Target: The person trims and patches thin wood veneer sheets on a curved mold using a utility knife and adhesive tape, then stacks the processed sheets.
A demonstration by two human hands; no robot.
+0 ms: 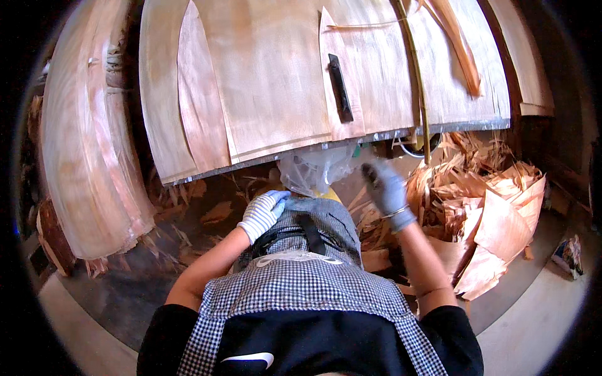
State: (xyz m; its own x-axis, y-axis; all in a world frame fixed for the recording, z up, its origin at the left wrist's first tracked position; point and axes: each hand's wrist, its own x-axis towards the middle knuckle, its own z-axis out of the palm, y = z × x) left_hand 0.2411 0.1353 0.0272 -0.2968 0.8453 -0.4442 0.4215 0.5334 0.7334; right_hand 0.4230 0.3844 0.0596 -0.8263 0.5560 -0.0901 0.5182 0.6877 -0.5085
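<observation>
My left hand (pixel 264 214), in a white-and-grey striped glove with bluish fingertips, lies against the black-and-white checked apron (pixel 313 219) over my lap. Its fingers look laid flat on the cloth, and nothing shows in them. To the right, my right hand (pixel 384 188) is raised just off the table's front edge, in a grey-blue glove with dark fingers. Motion smears it, so whether it holds anything cannot be made out. Between the hands, a clear plastic bag (pixel 316 168) hangs below the table edge. Wood veneer sheets (pixel 276 81) cover the table in front of me.
A black bar-shaped tool (pixel 340 88) lies on a pointed veneer strip. A thin stick (pixel 417 81) crosses the sheets and overhangs the edge. Veneer scraps (pixel 483 213) are heaped at the right, and a thick veneer stack (pixel 88 144) stands at the left. More scraps litter the floor.
</observation>
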